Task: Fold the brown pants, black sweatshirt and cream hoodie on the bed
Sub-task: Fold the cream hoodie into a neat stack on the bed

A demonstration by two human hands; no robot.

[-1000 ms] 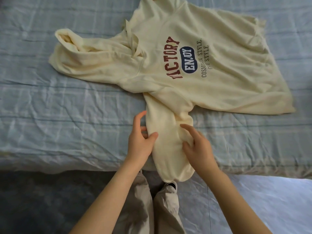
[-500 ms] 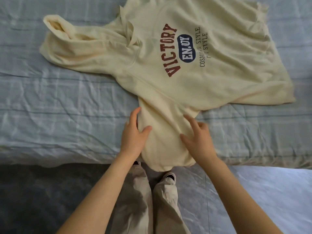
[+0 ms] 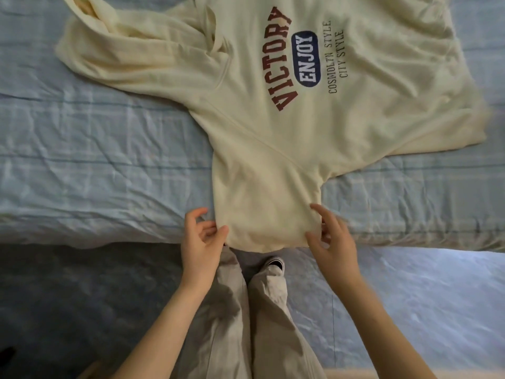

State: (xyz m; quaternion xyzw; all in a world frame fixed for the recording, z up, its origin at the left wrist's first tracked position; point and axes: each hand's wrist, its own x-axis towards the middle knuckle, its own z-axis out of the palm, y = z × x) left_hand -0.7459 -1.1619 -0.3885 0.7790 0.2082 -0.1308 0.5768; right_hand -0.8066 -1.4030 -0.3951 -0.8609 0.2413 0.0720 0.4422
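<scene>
Cream hoodie (image 3: 300, 138): spread print-up on the bed (image 3: 95, 160), hood (image 3: 131, 45) to the left, one sleeve (image 3: 262, 209) reaching the near bed edge.
Left hand (image 3: 200, 247): thumb tip touches the sleeve's left edge; fingers (image 3: 195, 214) loosely curled, released.
Right hand (image 3: 336, 247): at the sleeve's right edge, blurred; cannot tell whether its fingers (image 3: 319, 212) grasp the cloth.
Around: rumpled blue checked sheet; below the bed edge, beige trousers (image 3: 218, 324), a shoe (image 3: 274, 265), the dark floor (image 3: 82, 296).
In the way: nothing lies on the sleeve.
</scene>
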